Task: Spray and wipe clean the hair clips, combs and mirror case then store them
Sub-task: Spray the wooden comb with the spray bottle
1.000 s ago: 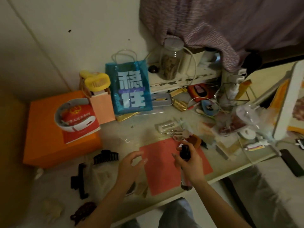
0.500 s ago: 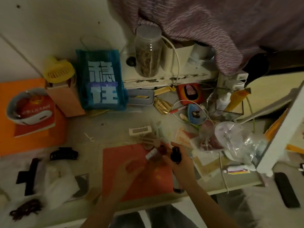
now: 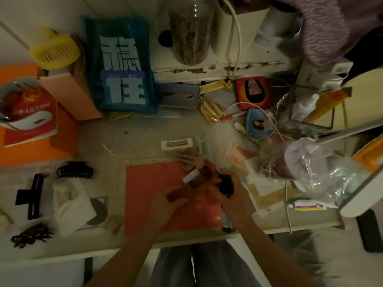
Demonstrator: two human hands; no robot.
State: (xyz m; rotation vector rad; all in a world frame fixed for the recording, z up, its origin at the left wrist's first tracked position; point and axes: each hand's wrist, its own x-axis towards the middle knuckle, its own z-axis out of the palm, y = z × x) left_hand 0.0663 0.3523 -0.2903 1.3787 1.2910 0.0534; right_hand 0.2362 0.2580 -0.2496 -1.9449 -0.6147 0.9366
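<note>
My right hand (image 3: 230, 198) curled around the dark spray bottle (image 3: 226, 184); my left hand (image 3: 167, 206) gripped a brown hair clip (image 3: 199, 179) above the red mat (image 3: 163, 195). Risk: in dim light, spray could miss and wet nearby papers (image 3: 261, 189)

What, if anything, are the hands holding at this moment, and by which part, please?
The right hand grips the dark spray bottle around its body, below the cap. The left hand holds a brown hair clip by its near end.
</note>
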